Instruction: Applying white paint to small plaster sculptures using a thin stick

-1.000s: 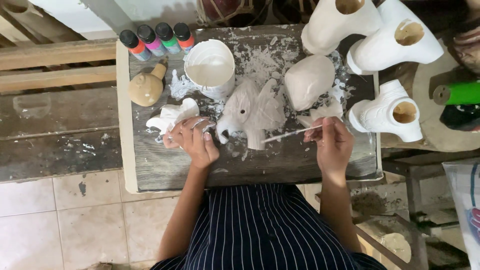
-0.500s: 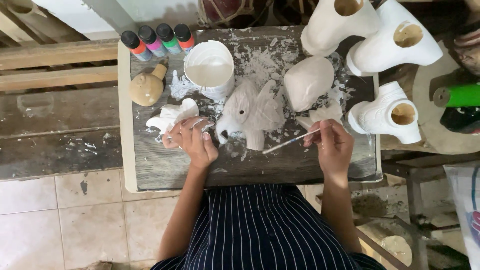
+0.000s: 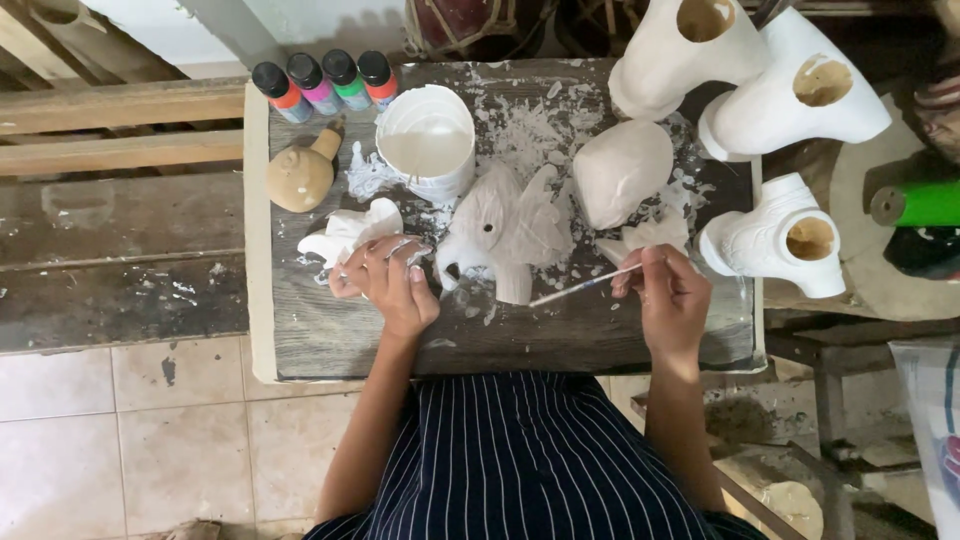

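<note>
Painting the white fish figure [image 3: 505,232] was underway: right hand [image 3: 668,295] pinched a thin brush [image 3: 583,285] beside it, left hand [image 3: 388,280] clutched a rag [image 3: 350,232]; the next stroke needed a steady tip.

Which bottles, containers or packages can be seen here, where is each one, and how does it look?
Four small paint bottles: table's far left corner, in a row, black caps.
White tub: beside the bottles, round, open, whitish inside.
Green tube: right of the table, lying down.
Plastic bag: lower right, whitish.
</note>
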